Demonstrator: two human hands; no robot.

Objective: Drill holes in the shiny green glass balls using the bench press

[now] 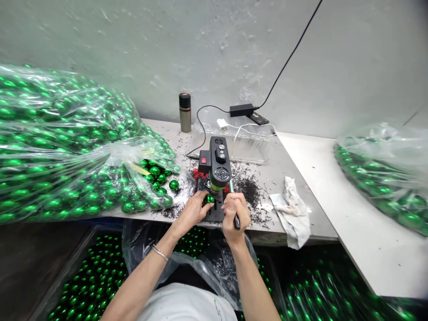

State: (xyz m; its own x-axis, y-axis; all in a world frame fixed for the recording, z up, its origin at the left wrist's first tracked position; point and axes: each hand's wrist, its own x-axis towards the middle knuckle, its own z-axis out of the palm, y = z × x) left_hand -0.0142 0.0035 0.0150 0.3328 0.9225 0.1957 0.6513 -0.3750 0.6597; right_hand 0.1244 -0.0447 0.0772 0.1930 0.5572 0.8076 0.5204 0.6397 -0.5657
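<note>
A shiny green ball (pixel 209 199) is pinched between the thumb and fingers of my left hand (pixel 195 207), right under the head of a small black bench machine (pixel 219 156). My right hand (pixel 236 214) is wrapped round a black-ended lever handle (pixel 237 222) at the machine's right side. The machine stands on a dark slotted base (pixel 214 215) near the table's front edge. Just left of it, loose green balls (pixel 174 185) spill from the mouth of a big clear plastic bag (pixel 83 147). What the machine's tip touches on the ball is hidden.
Black shavings (pixel 249 189) lie about the machine. Behind it are a clear plastic tray (pixel 254 149), a power adapter (pixel 241 110) with cords and a flask (pixel 185 113). A crumpled white cloth (pixel 291 211) hangs over the front edge. Another bag of green balls (pixel 384 191) stands right; more fill containers below.
</note>
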